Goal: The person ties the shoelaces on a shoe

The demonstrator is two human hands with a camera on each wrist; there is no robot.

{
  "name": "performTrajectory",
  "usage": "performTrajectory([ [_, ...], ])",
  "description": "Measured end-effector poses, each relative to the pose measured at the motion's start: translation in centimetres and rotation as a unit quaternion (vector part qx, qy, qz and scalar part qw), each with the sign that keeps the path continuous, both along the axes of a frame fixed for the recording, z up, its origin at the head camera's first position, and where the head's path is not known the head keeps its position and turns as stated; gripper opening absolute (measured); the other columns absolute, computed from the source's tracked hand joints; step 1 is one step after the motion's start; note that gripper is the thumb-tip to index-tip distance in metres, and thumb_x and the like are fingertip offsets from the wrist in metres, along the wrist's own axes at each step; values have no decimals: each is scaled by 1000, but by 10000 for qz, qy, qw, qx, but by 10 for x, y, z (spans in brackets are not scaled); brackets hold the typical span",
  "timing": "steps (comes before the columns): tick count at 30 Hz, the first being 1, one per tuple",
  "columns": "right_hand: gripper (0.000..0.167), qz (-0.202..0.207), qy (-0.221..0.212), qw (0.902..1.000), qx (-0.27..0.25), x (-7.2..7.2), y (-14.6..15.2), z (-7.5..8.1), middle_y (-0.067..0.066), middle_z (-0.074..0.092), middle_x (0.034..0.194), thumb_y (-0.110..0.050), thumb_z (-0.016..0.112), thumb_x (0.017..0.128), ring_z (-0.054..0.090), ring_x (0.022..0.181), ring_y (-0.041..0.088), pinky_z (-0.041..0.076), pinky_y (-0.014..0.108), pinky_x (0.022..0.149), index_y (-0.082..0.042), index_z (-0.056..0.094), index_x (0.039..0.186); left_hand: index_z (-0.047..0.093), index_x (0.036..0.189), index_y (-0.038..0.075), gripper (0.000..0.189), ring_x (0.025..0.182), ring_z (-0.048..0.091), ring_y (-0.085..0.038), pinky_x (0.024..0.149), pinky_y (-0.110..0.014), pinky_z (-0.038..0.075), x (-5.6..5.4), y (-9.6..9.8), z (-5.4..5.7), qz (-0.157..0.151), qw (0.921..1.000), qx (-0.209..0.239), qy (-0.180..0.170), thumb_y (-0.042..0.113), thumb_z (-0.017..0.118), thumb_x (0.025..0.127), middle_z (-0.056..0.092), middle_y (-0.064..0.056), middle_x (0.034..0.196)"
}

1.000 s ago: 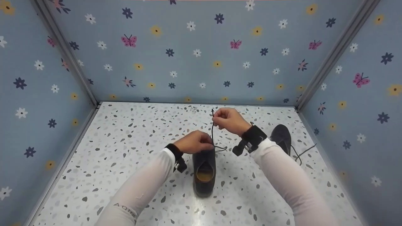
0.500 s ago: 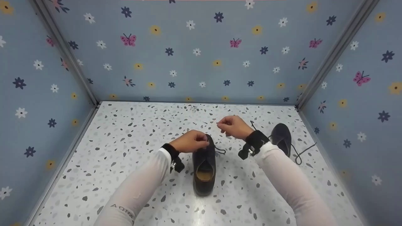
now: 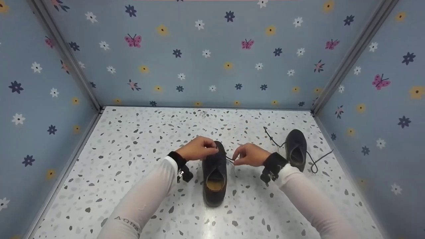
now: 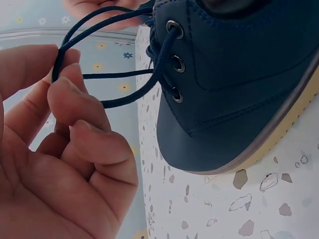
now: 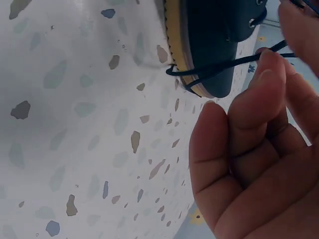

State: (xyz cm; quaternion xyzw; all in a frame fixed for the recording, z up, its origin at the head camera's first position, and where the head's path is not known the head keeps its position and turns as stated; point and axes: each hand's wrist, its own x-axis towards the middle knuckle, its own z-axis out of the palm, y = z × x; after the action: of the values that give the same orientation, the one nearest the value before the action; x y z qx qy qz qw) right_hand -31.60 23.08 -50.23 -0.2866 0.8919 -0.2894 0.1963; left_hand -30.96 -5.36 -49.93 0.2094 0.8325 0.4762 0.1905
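A dark blue lace-up shoe (image 3: 214, 166) with a pale sole stands on the speckled surface, its toe pointing away from me. Over its toe, my left hand (image 3: 199, 148) pinches a bend of the dark shoelace (image 4: 117, 103) between thumb and fingertips. In the left wrist view, this lace runs in loops to the metal eyelets (image 4: 178, 63). To the right of the shoe is my right hand (image 3: 250, 155), its fingers curled. In the right wrist view, two lace strands (image 5: 219, 66) pass between its thumb and index fingertip.
A second dark shoe (image 3: 296, 142) stands to the right, near my right forearm. Its loose laces (image 3: 273, 138) trail out on both sides. Blue panels with flowers and butterflies (image 3: 212, 53) wall in the surface (image 3: 132, 139) at the back and both sides.
My right hand has let go of the raised lace end, then moved down and toward me to the lace beside the shoe. The left hand has stayed over the toe.
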Motion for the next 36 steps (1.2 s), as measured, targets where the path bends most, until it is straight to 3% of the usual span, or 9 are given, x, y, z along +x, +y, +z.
performTrajectory([
  [4,7,-27,187,9997,179,0,0,-2,-4,69,74,-17,80,91,57,65,4,48,24,65,-11,77,93,72,92,13,17,66,55,-8,61,-25,48,-1,0,-1,71,10000,35,-10,28,69,99,59,8,78],
  [9,21,-11,207,9997,131,1,-4,-4,3,71,76,-19,83,88,59,65,5,49,24,64,-9,74,105,72,91,13,16,68,57,-10,61,-25,49,0,1,-1,126,9998,104,-109,27,69,98,62,8,80],
  [14,6,457,569,9968,333,3,-12,-11,3,72,75,-16,79,91,54,62,1,45,21,61,-10,78,92,72,90,13,15,65,56,-9,60,-24,49,0,1,-3,116,9997,200,-114,26,70,97,61,6,77],
  [19,9,397,622,9964,408,4,-10,-3,-2,70,72,-14,77,91,54,62,1,46,20,62,-11,77,84,72,87,11,14,59,55,-8,58,-25,50,-1,-1,-5,227,9992,280,-144,22,71,96,64,-2,77],
  [23,12,364,67,9990,263,6,-6,16,0,73,76,-18,74,95,60,64,2,52,22,63,-11,76,86,73,87,10,15,58,55,-8,59,-26,50,-1,-3,-6,309,9991,239,-155,22,71,95,65,-2,76],
  [28,16,263,-827,9955,-378,7,-3,40,5,78,85,-23,73,97,70,72,9,59,25,70,-7,76,95,75,90,8,14,59,55,-8,59,-27,50,0,-6,-6,450,9984,308,-129,21,71,94,66,2,76],
  [32,18,-111,-1524,9824,-1076,9,-5,47,-2,78,85,-24,74,98,71,75,9,61,25,75,-5,75,98,78,93,8,15,59,55,-8,58,-26,49,0,-5,-7,530,9979,375,-75,22,73,93,65,6,75],
  [36,12,-511,-2014,9620,-1773,13,-9,47,-5,77,83,-20,73,99,69,73,6,61,24,75,-8,72,95,80,94,9,16,64,59,-13,59,-24,50,0,-5,-7,552,9978,374,7,24,75,93,66,5,77],
])
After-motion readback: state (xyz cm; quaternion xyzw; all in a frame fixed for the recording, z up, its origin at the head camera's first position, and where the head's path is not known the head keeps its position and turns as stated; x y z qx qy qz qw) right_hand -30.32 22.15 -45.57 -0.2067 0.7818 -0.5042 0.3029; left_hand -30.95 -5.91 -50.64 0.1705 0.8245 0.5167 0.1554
